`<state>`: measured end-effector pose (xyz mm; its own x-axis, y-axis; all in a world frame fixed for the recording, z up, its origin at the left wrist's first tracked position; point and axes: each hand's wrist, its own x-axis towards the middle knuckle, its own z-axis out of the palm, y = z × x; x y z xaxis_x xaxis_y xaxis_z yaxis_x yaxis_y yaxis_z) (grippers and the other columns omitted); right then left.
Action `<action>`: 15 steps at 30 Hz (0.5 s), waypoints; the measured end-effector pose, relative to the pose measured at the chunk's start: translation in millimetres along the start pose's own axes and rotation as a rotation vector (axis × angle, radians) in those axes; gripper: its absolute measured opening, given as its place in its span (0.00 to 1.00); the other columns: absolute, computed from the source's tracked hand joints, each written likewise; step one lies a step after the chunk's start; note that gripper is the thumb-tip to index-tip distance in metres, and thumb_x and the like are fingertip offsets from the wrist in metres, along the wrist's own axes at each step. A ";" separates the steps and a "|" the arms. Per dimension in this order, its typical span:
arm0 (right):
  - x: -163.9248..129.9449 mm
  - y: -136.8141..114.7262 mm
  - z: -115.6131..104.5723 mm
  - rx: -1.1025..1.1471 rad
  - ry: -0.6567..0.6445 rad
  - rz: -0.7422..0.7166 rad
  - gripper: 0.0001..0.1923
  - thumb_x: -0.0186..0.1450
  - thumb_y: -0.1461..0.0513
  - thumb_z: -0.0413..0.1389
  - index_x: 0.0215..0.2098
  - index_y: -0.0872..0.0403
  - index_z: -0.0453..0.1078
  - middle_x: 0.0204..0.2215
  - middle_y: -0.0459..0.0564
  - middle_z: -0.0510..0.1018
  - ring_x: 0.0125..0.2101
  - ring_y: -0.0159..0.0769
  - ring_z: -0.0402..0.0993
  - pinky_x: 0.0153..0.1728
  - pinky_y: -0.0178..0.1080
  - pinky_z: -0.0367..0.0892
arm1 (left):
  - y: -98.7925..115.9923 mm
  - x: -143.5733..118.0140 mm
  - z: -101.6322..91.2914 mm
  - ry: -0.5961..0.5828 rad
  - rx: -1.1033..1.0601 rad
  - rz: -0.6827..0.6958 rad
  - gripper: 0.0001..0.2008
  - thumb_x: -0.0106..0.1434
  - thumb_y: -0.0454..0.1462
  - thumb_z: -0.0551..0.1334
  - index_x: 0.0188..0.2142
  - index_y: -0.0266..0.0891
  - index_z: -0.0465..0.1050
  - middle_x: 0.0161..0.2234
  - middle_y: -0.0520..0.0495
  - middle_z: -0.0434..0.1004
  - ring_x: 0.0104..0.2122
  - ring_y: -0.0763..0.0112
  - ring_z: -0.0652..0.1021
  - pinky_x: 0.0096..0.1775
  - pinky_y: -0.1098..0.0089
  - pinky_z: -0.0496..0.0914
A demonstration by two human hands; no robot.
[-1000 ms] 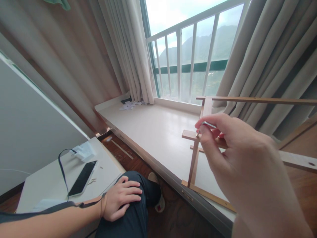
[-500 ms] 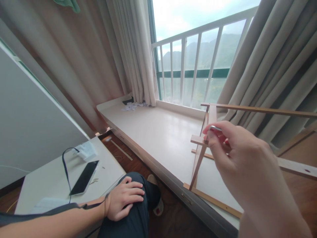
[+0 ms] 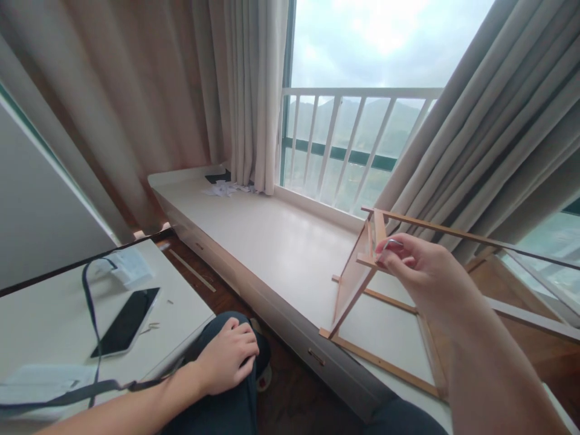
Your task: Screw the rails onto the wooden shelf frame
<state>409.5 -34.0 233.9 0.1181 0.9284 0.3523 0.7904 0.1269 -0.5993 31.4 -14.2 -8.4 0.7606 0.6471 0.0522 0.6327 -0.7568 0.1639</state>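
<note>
Right hand [image 3: 419, 263] pinching a hex key [image 3: 393, 242] at the left end of the wooden frame [image 3: 383, 364] on the window ledge [image 3: 272, 248]; looks mostly assembled to me, tightness unclear. My left hand [image 3: 233, 353] rests empty on the knee [image 3: 209, 336]; small loose pieces [image 3: 153, 327] lie unfitted on the left counter [image 3: 183, 320].

Right grip [image 3: 423, 261] holds bent metal rod [image 3: 393, 242]

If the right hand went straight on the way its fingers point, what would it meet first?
Most likely the wooden rail just ahead of the right hand, which holds a bent metal tool. Depth is hard to judge, so whether hand and rail touch is unclear.
</note>
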 end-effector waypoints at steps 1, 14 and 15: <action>0.5 -2.1 -1.0 -0.019 -0.010 -0.009 0.11 0.69 0.56 0.54 0.39 0.52 0.75 0.31 0.49 0.83 0.31 0.40 0.81 0.34 0.40 0.69 | 7.9 7.5 7.3 -0.048 0.014 -0.060 0.11 0.69 0.39 0.57 0.32 0.43 0.76 0.35 0.45 0.83 0.42 0.57 0.79 0.50 0.52 0.63; -4.8 -35.1 -18.7 -0.529 0.003 -0.144 0.22 0.77 0.52 0.42 0.28 0.50 0.62 0.28 0.49 0.74 0.32 0.40 0.72 0.35 0.40 0.61 | 121.6 122.0 188.4 -0.869 -0.145 0.089 0.20 0.58 0.49 0.66 0.46 0.47 0.87 0.46 0.36 0.87 0.47 0.40 0.85 0.44 0.47 0.78; -3.5 -37.0 -20.0 -0.560 -0.019 -0.145 0.22 0.77 0.53 0.42 0.28 0.50 0.62 0.28 0.49 0.74 0.32 0.40 0.72 0.35 0.40 0.60 | 127.6 126.0 195.9 -0.901 -0.121 0.121 0.22 0.59 0.50 0.66 0.48 0.45 0.87 0.47 0.34 0.87 0.48 0.39 0.84 0.44 0.45 0.78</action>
<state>391.9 -49.0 269.2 -0.0218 0.9220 0.3865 0.9959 0.0539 -0.0724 236.4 -47.2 -173.9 0.6785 0.2095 -0.7041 0.5605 -0.7672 0.3119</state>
